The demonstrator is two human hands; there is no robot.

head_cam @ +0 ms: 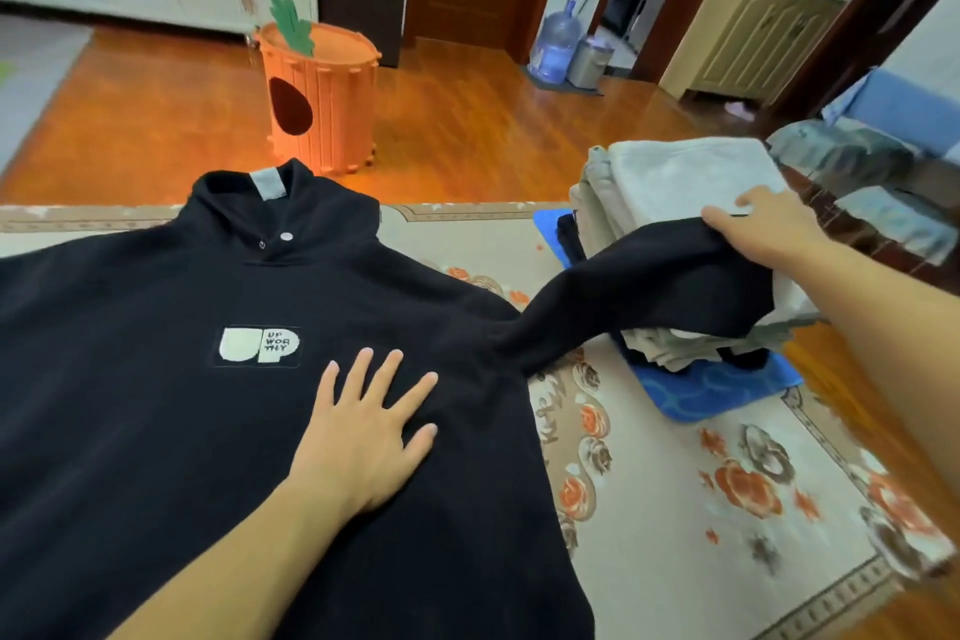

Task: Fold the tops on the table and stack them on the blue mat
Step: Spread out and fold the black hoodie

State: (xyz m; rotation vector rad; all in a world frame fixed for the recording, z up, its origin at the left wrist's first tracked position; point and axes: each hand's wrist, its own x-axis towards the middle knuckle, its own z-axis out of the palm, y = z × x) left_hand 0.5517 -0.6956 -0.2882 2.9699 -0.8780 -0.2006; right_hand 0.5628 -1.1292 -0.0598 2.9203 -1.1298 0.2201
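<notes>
black sweatshirt (208, 431) spread flat at nine o'clock on the tabletop (701, 509); left hand (363, 437) presses it, fingers splayed. right hand (769, 229) grips its sleeve (639, 291), draped over folded tops (685, 177) on the blue mat (717, 390) at two o'clock.

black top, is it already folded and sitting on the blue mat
No, the black top lies spread flat on the table, beside the blue mat, its sleeve held out.

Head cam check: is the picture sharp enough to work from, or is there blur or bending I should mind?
Head view: the black top and left hand are sharp; the right hand gripping the sleeve is slightly soft; the cabinets behind are motion-smeared; the wide lens bows the edges; lighting is even, without harsh glare.
</notes>
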